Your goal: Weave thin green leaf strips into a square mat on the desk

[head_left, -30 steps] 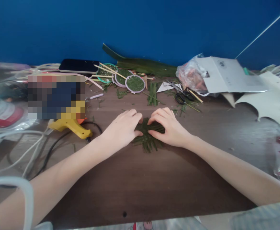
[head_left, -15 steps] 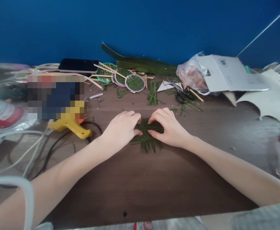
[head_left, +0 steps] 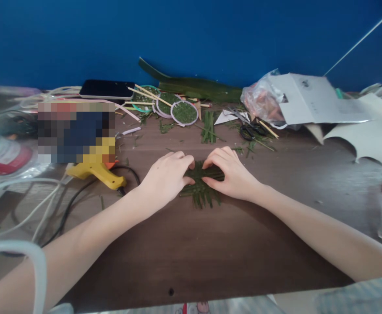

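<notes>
A small mat of woven green leaf strips [head_left: 198, 175] lies flat on the brown table, its loose ends fanning toward me. My left hand [head_left: 167, 176] curls over the left side of the weave, thumb and fingertips pressed on the strips with a gap between them. From the right, my right hand [head_left: 232, 176] holds the weave the same way, its thumb nearer me and its fingers farther off. Both palms hide the outer parts of the mat. Just beyond the hands sits a bunch of loose cut leaf strips [head_left: 208, 126].
Behind are round leaf-filled hoops [head_left: 184, 113], thin wooden sticks [head_left: 151, 95], a long leaf [head_left: 204, 89], black scissors [head_left: 251, 131] and a phone [head_left: 107, 89]. A yellow glue gun [head_left: 104, 174] with cables lies left. White cardboard [head_left: 324, 100] and a plastic bag [head_left: 262, 98] are right.
Both hands stay over the weave. The left fingertips have shifted very slightly to the right; nothing else has visibly moved.
</notes>
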`<state>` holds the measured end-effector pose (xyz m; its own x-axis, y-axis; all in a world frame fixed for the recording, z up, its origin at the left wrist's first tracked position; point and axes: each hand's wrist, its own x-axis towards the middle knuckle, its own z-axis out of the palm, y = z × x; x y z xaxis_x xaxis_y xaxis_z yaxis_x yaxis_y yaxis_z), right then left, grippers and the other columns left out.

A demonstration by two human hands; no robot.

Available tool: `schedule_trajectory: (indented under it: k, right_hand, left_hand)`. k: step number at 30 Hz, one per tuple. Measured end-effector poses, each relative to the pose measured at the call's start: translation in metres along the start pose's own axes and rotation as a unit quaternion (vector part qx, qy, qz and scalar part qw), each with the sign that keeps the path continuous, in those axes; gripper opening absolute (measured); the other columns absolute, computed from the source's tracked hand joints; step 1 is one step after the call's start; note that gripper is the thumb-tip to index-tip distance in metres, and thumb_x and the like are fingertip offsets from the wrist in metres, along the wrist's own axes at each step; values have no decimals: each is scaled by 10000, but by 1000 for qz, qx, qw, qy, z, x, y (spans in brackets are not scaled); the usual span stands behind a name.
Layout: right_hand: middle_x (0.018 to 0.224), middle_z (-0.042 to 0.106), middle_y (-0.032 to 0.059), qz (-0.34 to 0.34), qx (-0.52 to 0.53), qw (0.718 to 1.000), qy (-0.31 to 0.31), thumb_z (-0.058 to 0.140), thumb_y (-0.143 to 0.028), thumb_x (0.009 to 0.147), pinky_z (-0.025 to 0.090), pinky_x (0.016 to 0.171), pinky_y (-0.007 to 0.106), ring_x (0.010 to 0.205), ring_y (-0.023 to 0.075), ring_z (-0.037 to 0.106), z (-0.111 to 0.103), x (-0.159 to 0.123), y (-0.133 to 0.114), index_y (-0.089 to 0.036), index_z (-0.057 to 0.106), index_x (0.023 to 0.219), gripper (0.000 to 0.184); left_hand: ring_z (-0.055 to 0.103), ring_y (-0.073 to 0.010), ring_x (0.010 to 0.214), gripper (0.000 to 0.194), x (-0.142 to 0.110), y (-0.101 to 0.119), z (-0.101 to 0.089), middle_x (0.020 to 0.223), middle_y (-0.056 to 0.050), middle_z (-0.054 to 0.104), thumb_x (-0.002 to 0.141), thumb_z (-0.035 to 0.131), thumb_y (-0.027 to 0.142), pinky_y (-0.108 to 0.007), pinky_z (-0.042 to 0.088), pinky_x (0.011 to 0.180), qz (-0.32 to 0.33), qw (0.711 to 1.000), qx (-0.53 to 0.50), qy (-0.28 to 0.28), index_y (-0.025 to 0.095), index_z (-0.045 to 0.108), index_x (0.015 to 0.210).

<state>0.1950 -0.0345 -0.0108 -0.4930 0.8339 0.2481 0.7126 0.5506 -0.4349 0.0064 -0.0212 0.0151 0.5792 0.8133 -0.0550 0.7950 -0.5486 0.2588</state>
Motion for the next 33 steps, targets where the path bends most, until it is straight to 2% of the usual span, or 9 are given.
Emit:
schedule_trajectory:
  k: [16, 19, 22, 26, 30, 33]
  right_hand:
    - [854, 538, 41, 12, 22, 1000, -1, 578, -241, 729, 327, 763, 355, 854, 202, 435, 0, 1, 2, -194, 485, 803, 128]
    - [843, 532, 39, 10, 35, 999, 4, 530, -166, 716, 332, 761, 353, 842, 195, 427, -1, 0, 2, -191, 475, 787, 94]
    - [827, 531, 40, 12, 55, 998, 18, 456, -64, 671, 339, 756, 347, 835, 191, 419, -3, -1, 3, -186, 474, 770, 158]
    - [797, 531, 40, 25, 74, 996, 32, 403, -18, 655, 347, 745, 343, 819, 188, 420, -3, -1, 6, -186, 478, 744, 204]
    - [803, 536, 34, 10, 71, 997, 19, 427, -37, 687, 338, 759, 353, 825, 188, 431, -4, -1, 5, -196, 481, 740, 175]
    - [822, 541, 38, -8, 53, 999, 6, 503, -132, 732, 329, 764, 355, 848, 194, 437, -3, 0, 3, -196, 486, 743, 67]
  left_hand:
    - [529, -202, 857, 175, 1, -1, 1, 858, -27, 566, 748, 616, 255, -308, 385, 743, -5, 1000, -14, -3, 157, 532, 866]
    - [527, -201, 872, 180, 1, 0, -1, 872, -29, 558, 744, 619, 241, -302, 385, 748, -11, 1000, -22, -5, 151, 521, 865]
    - [529, -200, 884, 187, 1, 0, -1, 869, -32, 555, 744, 620, 242, -296, 388, 756, -15, 999, -35, -13, 146, 522, 872]
    - [531, -203, 912, 173, 1, -2, 0, 868, -40, 558, 751, 609, 239, -299, 392, 781, -8, 999, -41, -18, 145, 538, 876]
    - [532, -209, 920, 173, 1, -3, 1, 875, -46, 564, 747, 611, 233, -308, 397, 790, 3, 999, -40, -14, 145, 545, 880]
    - [533, -210, 904, 162, 0, -3, 0, 874, -43, 569, 752, 603, 242, -318, 403, 789, 7, 999, -40, -11, 150, 549, 875]
